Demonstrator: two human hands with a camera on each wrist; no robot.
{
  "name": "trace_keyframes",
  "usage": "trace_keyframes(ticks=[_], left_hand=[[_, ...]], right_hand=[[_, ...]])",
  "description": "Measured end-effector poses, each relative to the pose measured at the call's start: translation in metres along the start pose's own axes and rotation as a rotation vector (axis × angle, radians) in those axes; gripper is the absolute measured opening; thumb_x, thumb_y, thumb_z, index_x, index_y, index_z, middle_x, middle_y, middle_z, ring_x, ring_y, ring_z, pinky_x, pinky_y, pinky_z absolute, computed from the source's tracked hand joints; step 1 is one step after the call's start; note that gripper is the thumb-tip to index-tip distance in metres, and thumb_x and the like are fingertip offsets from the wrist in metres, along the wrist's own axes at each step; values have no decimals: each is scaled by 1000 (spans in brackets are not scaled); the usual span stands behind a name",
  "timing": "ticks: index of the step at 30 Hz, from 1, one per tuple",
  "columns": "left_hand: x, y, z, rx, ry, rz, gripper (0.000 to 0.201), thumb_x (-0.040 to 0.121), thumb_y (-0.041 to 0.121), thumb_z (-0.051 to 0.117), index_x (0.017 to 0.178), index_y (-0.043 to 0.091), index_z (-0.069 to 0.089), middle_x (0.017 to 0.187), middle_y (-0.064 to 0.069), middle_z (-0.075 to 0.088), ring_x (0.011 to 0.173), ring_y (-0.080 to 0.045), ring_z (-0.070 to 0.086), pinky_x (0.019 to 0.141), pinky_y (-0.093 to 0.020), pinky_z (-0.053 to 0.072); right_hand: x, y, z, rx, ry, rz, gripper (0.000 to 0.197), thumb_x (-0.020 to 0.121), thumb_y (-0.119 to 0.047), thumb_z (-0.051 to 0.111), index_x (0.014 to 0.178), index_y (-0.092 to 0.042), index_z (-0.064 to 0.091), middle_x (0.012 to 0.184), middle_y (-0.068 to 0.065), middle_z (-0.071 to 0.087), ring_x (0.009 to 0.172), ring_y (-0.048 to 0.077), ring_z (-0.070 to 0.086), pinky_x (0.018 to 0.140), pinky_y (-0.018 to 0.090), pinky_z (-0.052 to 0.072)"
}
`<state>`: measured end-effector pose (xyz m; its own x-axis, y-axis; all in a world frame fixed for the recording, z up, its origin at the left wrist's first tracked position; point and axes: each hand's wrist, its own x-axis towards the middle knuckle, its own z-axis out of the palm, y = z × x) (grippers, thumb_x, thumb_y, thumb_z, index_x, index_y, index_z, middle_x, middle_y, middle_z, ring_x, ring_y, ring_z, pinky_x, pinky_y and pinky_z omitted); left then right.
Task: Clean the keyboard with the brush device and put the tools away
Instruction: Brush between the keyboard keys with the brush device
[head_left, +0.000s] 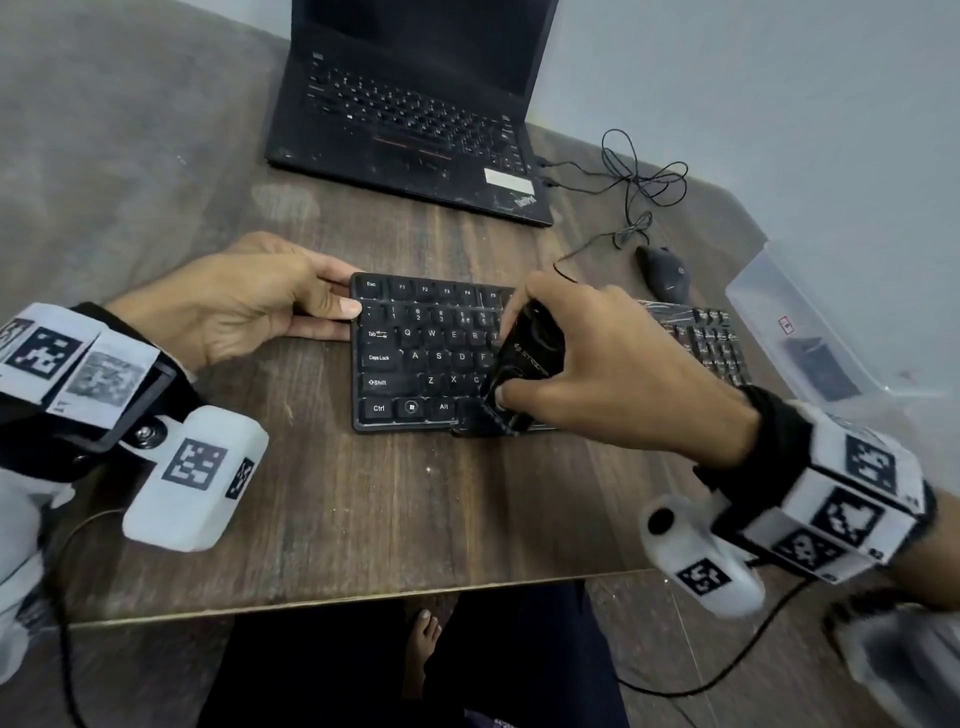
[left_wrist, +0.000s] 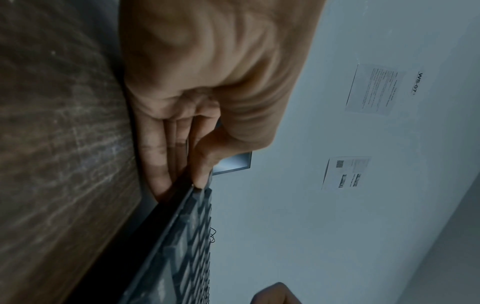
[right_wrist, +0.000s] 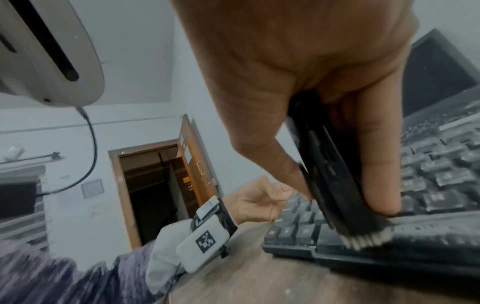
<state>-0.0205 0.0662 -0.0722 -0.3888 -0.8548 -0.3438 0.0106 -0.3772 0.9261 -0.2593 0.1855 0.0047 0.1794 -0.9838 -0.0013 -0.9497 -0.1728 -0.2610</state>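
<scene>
Brushing along the near edge of the flat black plastic keyboard (head_left: 415, 353) on the wooden bench (head_left: 363, 509): right hand (head_left: 613, 364) grips the black brush device (right_wrist: 335, 174), bristles down near the bottom row. Left hand (head_left: 234, 306) pinches the keyboard's left end. Best done with short, light strokes and the keyboard pinned.

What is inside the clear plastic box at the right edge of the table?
Inside the box a flat dark item lies on the bottom, and a small white label shows near it. The picture is too blurred there to tell what the item is.
</scene>
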Motion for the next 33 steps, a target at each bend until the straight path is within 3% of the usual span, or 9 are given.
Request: trace_keyframes(ticks=[3,8,11,14,19,21,27,31,33], left_hand=[[0,0,0,5,2,10,37,84,-23,53,113,-6,68,104,-16,75,89,-19,76,69,-26,63],[-1,0,-1,13,9,15,35,84,-23,54,112,-7,68,106,-17,74,89,-19,75,70,-27,63],[0,0,-1,15,11,8,35,83,-23,55,110,-6,69,102,-16,75,88,-19,75,68,-26,63],[2,-1,-2,11,9,-3,34,82,-22,56,105,-3,71,95,-13,77,82,-16,77,65,-24,62],[1,-1,-1,7,11,10,33,83,-22,56,104,-2,71,95,-12,77,81,-15,77,64,-23,61],[0,-1,-2,1,20,9,31,83,-22,57,102,-2,72,92,-11,78,81,-16,77,64,-23,61],[2,-2,-3,-3,18,-3,33,82,-23,57,103,-2,71,93,-12,78,81,-17,77,62,-23,61],[1,-1,-2,5,8,3,33,82,-22,57,106,-3,71,96,-13,78,85,-19,77,67,-25,63],[1,-1,-1,5,9,4,33,81,-23,56,103,-3,72,93,-12,78,84,-18,77,67,-25,63]], right_hand=[[22,2,-2,19,100,46,30,78,-27,80,96,-18,58,81,-5,67,76,21,66,62,34,52],[66,-4,2,85,270,68,34,81,-25,75,108,-14,58,90,-5,68,84,17,66,64,24,50],[41,-7,0,1,160,80,32,81,-29,77,100,-15,54,81,-4,65,73,15,63,53,26,44],[9,-6,0,-51,25,85,31,79,-31,79,93,-14,56,76,-2,65,70,18,62,56,33,45],[53,-11,-3,3,181,109,30,81,-26,75,102,-15,56,86,-3,66,82,22,65,63,30,52],[68,-14,-2,43,249,98,33,81,-22,73,108,-13,57,92,0,68,87,22,65,71,37,57],[28,-2,-5,-17,42,46,29,79,-26,80,96,-19,57,80,-4,70,74,17,67,64,39,55],[31,14,-6,78,216,92,34,80,-25,80,103,-16,58,85,-3,71,77,18,69,70,44,59],[24,17,-7,34,147,64,33,78,-27,81,99,-17,57,81,-3,71,75,21,68,68,46,57]])
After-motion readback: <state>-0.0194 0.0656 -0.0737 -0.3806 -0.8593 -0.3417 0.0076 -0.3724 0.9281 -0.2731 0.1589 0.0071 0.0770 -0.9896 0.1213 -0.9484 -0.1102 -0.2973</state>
